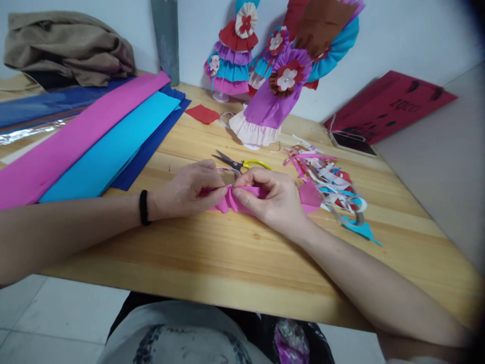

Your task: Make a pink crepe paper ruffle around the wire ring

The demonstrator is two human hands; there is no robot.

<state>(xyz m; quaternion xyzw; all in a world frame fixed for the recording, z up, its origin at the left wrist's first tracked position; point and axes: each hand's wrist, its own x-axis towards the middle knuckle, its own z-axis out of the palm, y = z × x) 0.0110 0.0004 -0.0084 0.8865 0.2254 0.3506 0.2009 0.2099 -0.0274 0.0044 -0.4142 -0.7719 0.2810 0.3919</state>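
Observation:
A strip of pink paper (308,197) runs between my hands near the middle of the table, its part between the fingertips gathered into small folds. My left hand (191,189), with a black band at the wrist, pinches the gathered edge. From the other side my right hand (267,197) pinches the same strip, thumb and forefinger almost touching the left fingertips. The strip's flat end sticks out beyond my right hand. Just behind the hands lie scissors (242,164) with yellow handles, and a roll of tape (227,174) partly hidden by the fingers.
Pink (87,126), light blue (113,146) and dark blue paper lie at the left. Ruffled paper dresses (265,108) stand at the back. Paper scraps (333,182) and another tape roll are right of my hands. A phone (352,143) and red bag (394,108) sit back right.

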